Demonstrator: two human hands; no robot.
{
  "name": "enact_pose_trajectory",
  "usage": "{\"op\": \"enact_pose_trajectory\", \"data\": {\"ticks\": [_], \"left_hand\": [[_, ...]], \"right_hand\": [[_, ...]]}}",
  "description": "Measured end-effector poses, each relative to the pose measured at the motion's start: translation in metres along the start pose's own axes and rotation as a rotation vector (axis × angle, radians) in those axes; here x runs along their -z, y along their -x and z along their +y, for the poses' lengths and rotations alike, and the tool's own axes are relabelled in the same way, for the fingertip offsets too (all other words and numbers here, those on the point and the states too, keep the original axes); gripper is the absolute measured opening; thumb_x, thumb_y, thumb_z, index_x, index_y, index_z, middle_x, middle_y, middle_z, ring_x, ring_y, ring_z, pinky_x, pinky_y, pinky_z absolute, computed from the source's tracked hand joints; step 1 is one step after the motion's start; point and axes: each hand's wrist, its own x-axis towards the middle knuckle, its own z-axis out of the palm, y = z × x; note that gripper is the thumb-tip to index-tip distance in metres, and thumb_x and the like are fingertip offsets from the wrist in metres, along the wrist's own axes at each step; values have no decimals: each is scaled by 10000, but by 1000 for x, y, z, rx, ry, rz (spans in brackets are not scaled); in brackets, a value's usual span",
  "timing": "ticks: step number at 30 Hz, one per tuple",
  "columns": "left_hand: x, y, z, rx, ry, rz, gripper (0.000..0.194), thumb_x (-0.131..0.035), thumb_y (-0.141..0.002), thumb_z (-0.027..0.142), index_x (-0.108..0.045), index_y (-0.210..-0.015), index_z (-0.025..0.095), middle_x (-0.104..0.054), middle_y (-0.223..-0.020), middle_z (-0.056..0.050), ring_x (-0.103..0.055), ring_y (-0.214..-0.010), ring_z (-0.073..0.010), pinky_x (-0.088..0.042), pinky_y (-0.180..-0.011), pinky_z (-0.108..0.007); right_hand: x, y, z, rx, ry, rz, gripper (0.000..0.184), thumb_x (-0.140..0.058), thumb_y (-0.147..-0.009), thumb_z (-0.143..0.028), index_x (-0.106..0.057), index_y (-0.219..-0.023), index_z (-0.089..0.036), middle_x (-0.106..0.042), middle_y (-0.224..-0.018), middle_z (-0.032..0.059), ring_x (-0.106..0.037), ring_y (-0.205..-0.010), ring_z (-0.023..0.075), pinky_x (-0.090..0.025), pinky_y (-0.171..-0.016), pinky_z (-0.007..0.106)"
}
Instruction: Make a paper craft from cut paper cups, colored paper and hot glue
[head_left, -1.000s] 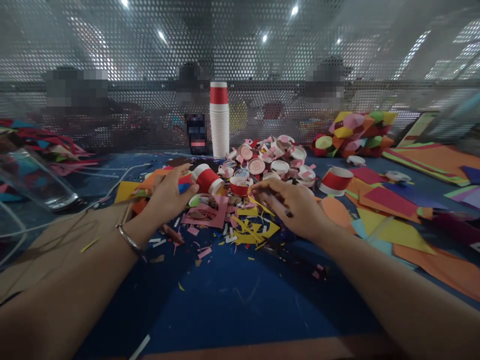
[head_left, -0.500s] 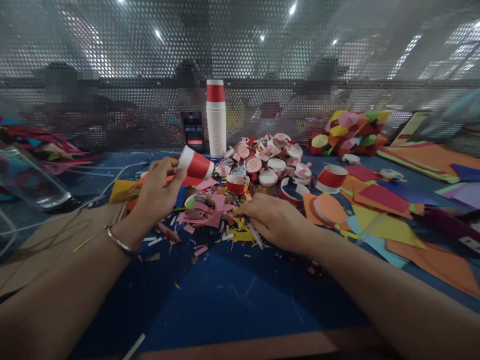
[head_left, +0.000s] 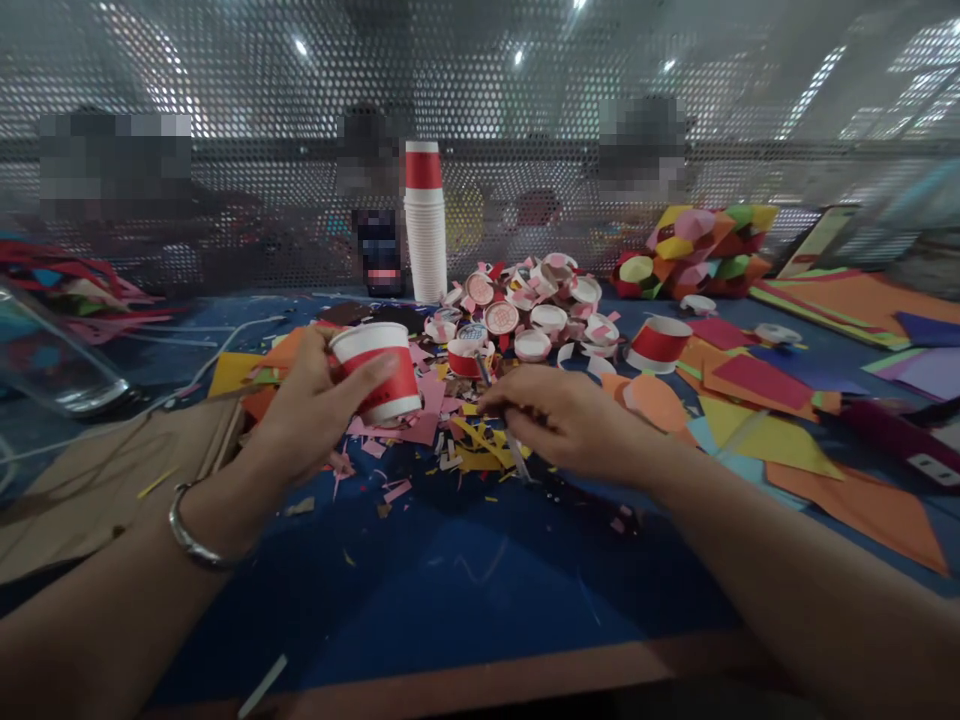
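My left hand [head_left: 315, 400] is closed round a red and white paper cup [head_left: 382, 380], thumb across its front. The cup leans slightly, its white rim toward the upper left. To its right, my right hand [head_left: 559, 415] grips a slim silver pen-like tool [head_left: 517, 450]. The tool's thin end points up past the fingers; its exact kind is unclear. Beneath and between the hands lie pink paper [head_left: 427, 410] and yellow paper scraps [head_left: 484, 445]. A short red cup piece [head_left: 466, 358] sits just beyond them.
Behind the hands are a tall stack of paper cups [head_left: 426, 240] and a heap of cut cup bottoms [head_left: 551, 300]. A red cup ring [head_left: 660, 345] and coloured paper sheets [head_left: 772, 440] lie right. Cardboard [head_left: 112, 490] and a tilted clear glass [head_left: 60, 350] are left.
My left hand has brought the cup lower and nearer, turning it from lying sideways to almost upright. My right hand has lifted slightly with the silver tool, whose thin end now points up.
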Motion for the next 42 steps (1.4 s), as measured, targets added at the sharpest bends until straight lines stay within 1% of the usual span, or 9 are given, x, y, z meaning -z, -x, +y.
{"op": "enact_pose_trajectory", "data": {"ticks": [4, 8, 12, 17, 22, 30, 37, 39, 42], "left_hand": [[-4, 9, 6, 10, 3, 1, 703, -926, -701, 329, -415, -1180, 267, -679, -1200, -33, -735, -957, -239, -649, -727, -337], [-7, 13, 5, 12, 120, -4, 678, -916, -697, 280, -466, -1204, 243, -739, -1100, -41, -741, -986, -256, -652, -756, -337], [-10, 15, 6, 86, 255, -69, 531, -880, -753, 241, -557, -1173, 208, -752, -1117, -75, -745, -991, -257, -658, -771, -335], [-12, 17, 8, 142, 294, -115, 350, -822, -836, 275, -668, -1140, 193, -759, -1093, -104, -741, -936, -261, -640, -665, -324], [-13, 15, 6, 217, 359, -121, 135, -746, -899, 232, -738, -1010, 154, -751, -949, -81, -688, -828, -192, -601, -733, -295], [-13, 19, 4, 298, 430, -219, 124, -815, -832, 194, -732, -901, 134, -737, -871, -68, -668, -799, -173, -552, -752, -282], [-14, 19, 2, 284, 426, -261, 244, -874, -788, 206, -751, -984, 129, -766, -901, -81, -694, -811, -188, -551, -799, -308], [-14, 18, 0, 267, 438, -247, 225, -861, -808, 253, -755, -959, 126, -770, -904, -88, -703, -829, -199, -557, -783, -314], [-14, 17, -1, 273, 434, -223, 235, -830, -837, 309, -750, -944, 116, -768, -895, -103, -705, -830, -213, -559, -736, -318]], "right_hand": [[24, 3, 1, -105, -39, 127, 216, -569, -900, -183, -770, -967, -230, -776, -913, 45, -693, -822, 203, -519, -730, 333], [44, 7, 7, -134, -52, 164, 154, -614, -886, -181, -760, -875, -229, -729, -791, 18, -610, -662, 153, -448, -630, 305], [50, 11, 6, -122, -53, -58, 159, -610, -892, -216, -767, -892, -235, -732, -787, 10, -612, -647, 149, -429, -599, 288], [40, 13, -11, -116, 15, -460, 213, -561, -909, -160, -753, -980, -219, -765, -920, 23, -692, -807, 177, -479, -736, 293], [23, 12, -24, -130, 30, -629, 240, -546, -928, -139, -758, -1012, -214, -774, -942, 31, -713, -860, 197, -491, -779, 304], [9, 10, -28, -113, -10, -590, 203, -588, -979, -228, -746, -1106, -222, -779, -1039, 42, -721, -922, 210, -503, -803, 312], [13, 5, -18, -164, 118, -323, 222, -539, -997, -259, -735, -1041, -166, -780, -941, 67, -697, -801, 194, -445, -702, 296], [19, 6, -14, -179, 176, -339, 207, -541, -993, -271, -727, -999, -181, -767, -887, 50, -673, -751, 181, -416, -674, 290], [28, 10, -15, -215, 267, -474, 208, -549, -980, -277, -715, -882, -198, -730, -804, 35, -647, -699, 171, -370, -634, 285]]}}
